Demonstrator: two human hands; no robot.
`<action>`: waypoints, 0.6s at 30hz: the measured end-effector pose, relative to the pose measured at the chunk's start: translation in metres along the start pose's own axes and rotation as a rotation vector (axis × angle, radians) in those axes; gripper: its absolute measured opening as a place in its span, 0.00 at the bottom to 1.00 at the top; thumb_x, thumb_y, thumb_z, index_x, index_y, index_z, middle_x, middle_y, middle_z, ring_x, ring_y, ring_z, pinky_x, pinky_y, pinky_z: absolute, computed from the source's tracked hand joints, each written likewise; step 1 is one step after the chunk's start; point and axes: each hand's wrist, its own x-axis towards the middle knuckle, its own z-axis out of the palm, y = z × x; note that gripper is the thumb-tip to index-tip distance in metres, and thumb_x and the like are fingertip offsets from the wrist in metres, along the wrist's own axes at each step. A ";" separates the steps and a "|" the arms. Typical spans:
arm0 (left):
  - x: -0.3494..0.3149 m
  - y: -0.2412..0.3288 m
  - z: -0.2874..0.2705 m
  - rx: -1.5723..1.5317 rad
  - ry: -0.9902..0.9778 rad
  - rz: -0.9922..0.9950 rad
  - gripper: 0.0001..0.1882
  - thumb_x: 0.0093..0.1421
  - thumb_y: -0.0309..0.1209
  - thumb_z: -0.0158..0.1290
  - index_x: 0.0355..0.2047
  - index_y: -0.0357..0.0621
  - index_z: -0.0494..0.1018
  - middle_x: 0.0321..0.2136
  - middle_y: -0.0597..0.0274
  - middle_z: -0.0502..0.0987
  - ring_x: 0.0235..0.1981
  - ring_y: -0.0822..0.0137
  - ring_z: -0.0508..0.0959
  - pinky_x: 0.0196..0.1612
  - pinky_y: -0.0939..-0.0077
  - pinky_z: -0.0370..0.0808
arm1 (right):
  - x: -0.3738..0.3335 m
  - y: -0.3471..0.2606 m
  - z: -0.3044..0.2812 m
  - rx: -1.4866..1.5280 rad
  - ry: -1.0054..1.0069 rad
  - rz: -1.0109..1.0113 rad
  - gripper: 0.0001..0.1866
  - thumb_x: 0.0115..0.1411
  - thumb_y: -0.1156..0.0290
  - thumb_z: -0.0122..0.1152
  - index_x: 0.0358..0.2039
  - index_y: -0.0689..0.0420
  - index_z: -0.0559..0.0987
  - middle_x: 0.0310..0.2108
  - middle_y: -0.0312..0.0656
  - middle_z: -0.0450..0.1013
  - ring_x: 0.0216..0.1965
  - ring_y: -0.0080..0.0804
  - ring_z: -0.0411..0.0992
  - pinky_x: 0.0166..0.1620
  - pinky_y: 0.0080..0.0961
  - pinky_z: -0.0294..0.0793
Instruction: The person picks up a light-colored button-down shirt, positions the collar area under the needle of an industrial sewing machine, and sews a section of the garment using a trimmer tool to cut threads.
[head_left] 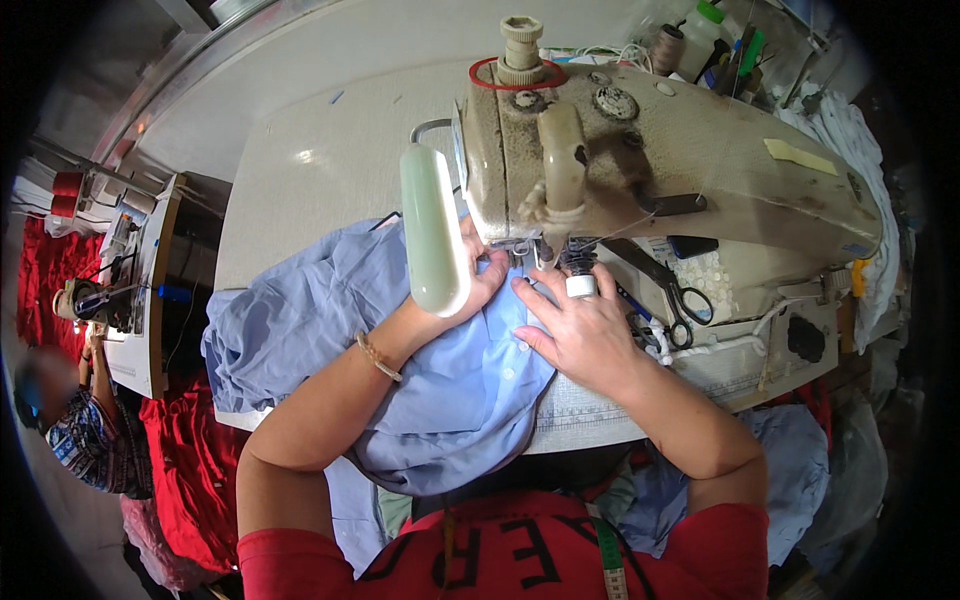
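A light blue shirt (pixel 440 400) with small white buttons lies bunched on the sewing machine table, its buttoned edge running up to the needle area. The beige sewing machine (pixel 660 150) stands over it, and its presser foot (pixel 517 250) is close to the cloth. My left hand (pixel 482 280) rests on the shirt left of the foot, thumb stretched out, other fingers partly hidden by the lamp. My right hand (pixel 590 335) lies on the shirt's right edge, fingers spread beside the foot. A white band shows at one of its fingers.
A long pale lamp (pixel 430 230) hangs over my left wrist. Black-handled scissors (pixel 690 305) lie right of my hand. Thread cones and bottles (pixel 700 45) stand at the back right. Another person (pixel 90 430) works at a machine on the left, near red cloth (pixel 190 480).
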 end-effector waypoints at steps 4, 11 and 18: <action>0.003 -0.002 -0.001 0.076 0.010 0.027 0.11 0.54 0.28 0.54 0.37 0.35 0.73 0.31 0.53 0.78 0.31 0.68 0.76 0.36 0.71 0.73 | 0.003 0.001 0.001 0.013 -0.029 0.036 0.24 0.57 0.53 0.54 0.50 0.54 0.73 0.43 0.45 0.67 0.43 0.40 0.67 0.52 0.46 0.54; 0.005 -0.005 0.000 0.002 0.018 0.033 0.14 0.53 0.28 0.55 0.39 0.35 0.72 0.33 0.51 0.78 0.34 0.60 0.78 0.38 0.69 0.73 | 0.005 0.001 0.000 0.023 -0.009 0.051 0.24 0.57 0.54 0.53 0.51 0.53 0.73 0.42 0.45 0.68 0.43 0.40 0.67 0.53 0.45 0.53; 0.003 -0.015 0.004 0.051 0.074 0.098 0.17 0.51 0.25 0.55 0.42 0.35 0.70 0.37 0.49 0.76 0.40 0.58 0.76 0.43 0.69 0.72 | 0.006 0.002 -0.002 0.028 -0.030 0.070 0.23 0.59 0.54 0.51 0.52 0.52 0.72 0.43 0.46 0.68 0.44 0.42 0.67 0.55 0.46 0.52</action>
